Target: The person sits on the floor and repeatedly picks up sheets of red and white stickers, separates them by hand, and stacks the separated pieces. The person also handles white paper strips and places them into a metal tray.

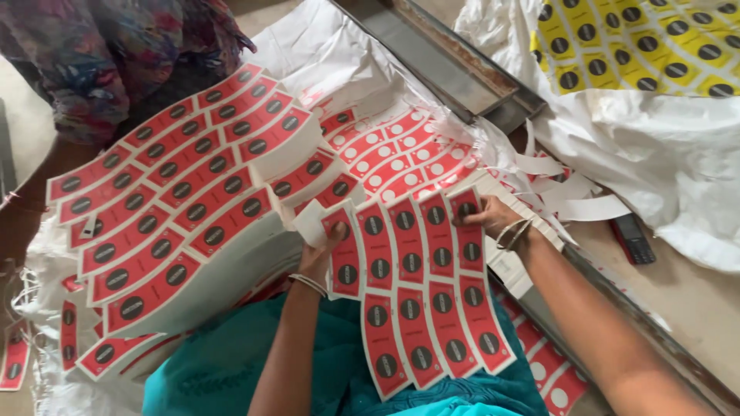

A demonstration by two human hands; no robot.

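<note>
Both my hands hold up a stack of die-cut printed sheets point(420, 289), red curved strips with dark round marks. My left hand point(320, 250) grips its left edge, thumb on the front, with bangles on the wrist. At the top right corner, my right hand point(487, 217) pinches the stack, also with bangles. The stack hangs over my lap, which is covered in teal cloth point(231, 362). Just left of it lies a thick fanned pile of the same red sheets point(177, 208).
Red waste sheets with punched-out white holes point(401, 154) lie on white sacking behind. Yellow printed sheets point(640, 42) sit at top right. A dark phone point(634, 239) rests on the floor at right. Another person in patterned cloth point(108, 54) is at top left. A metal frame point(455, 69) runs diagonally.
</note>
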